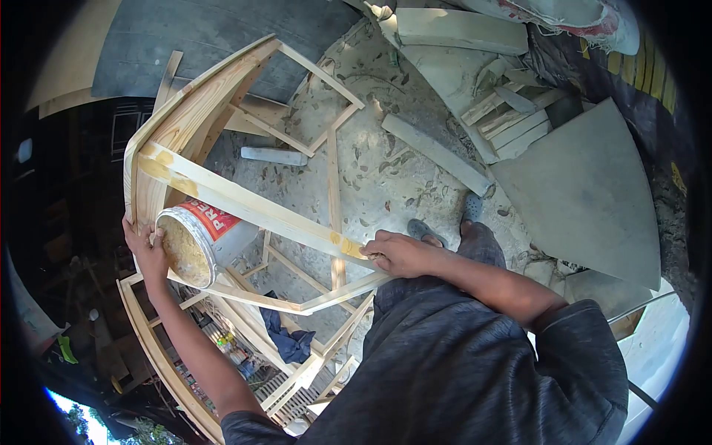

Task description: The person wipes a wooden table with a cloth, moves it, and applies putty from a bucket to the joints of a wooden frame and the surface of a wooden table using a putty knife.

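- With the right hand (404, 254), fingers drawn together, pinches a small tan piece (380, 257), mostly covered, against the near end of a pale wooden rail (252, 204).
- With the left hand (150, 251), fingers curled, reaches the far end of the wooden frame (178, 119); cannot tell whether clasping wood, bucket rim or both.
- Rail fixed into the wooden frame, slanting across the middle, yellowish patches near both ends.
- White bucket (236, 243) with red label just beside the left hand, mouth tilted toward the viewer, tan stuff inside; partly hidden behind the rail.
- Below, another curved frame (139, 340), with dark cloth (289, 341) slung over bars nearby.
- Beyond, on the leaf-strewn concrete floor (386, 200): a small grey block (274, 156) and a long grey beam (437, 154), near the sandals (472, 206).
- Farther right, stacked offcuts (519, 137) beside a large grey board (586, 193).
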The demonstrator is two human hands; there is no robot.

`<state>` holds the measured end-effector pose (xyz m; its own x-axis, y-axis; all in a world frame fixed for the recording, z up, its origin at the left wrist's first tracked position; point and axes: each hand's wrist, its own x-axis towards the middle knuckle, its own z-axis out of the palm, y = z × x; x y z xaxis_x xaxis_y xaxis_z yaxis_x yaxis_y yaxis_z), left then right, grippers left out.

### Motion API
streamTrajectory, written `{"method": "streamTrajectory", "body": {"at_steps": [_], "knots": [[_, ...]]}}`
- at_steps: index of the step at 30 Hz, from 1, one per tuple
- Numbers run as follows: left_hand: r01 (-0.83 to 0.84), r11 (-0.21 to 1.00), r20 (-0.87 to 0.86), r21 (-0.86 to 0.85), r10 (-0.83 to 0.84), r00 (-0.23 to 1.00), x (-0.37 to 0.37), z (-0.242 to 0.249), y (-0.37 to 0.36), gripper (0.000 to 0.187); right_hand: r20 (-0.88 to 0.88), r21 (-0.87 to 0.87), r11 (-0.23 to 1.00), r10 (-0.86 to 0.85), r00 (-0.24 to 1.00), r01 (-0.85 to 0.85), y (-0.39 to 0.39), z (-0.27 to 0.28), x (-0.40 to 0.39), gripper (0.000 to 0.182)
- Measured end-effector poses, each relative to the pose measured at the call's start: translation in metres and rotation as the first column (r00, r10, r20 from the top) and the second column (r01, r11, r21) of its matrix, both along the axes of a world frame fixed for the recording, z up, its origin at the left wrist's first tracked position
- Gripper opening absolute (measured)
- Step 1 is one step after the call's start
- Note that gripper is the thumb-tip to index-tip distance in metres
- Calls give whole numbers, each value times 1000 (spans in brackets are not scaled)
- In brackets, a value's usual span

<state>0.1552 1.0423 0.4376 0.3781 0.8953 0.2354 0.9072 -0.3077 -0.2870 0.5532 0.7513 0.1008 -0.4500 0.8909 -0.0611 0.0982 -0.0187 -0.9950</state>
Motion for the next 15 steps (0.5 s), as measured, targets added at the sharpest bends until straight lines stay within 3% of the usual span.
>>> {"method": "streamTrajectory", "body": {"at_steps": [3, 4, 7, 10, 13, 14, 15], "knots": [[14, 1000, 29, -17, -13, 999, 0, 2, 2, 18, 33, -22, 999, -32, 999, 33, 5, 5, 20, 39], [2, 1000, 25, -9, -2, 1000, 0, 2, 2, 18, -50, 23, 992, -119, 992, 120, 5, 0, 13, 40], [-19, 1000, 14, -6, 19, 1000, 1, 0, 1, 17, -35, 72, 995, -70, 997, 73, 6, -6, -2, 38], [1, 1000, 27, -8, -1, 1000, -2, 4, 12, 17, 99, 67, 996, 51, 994, -58, 6, -3, 25, 36], [-14, 1000, 36, -23, 15, 999, 1, 3, 8, 18, -118, 12, 996, -90, 989, 92, 11, -15, 27, 34], [-25, 999, 34, -21, 26, 999, 5, 4, 8, 18, -152, -246, 968, -85, 985, 45, 16, 0, 34, 33], [-33, 999, 30, -16, 34, 999, 8, 4, 7, 18, -264, -361, 932, -127, 956, 24, 17, -1, 31, 33]]}}
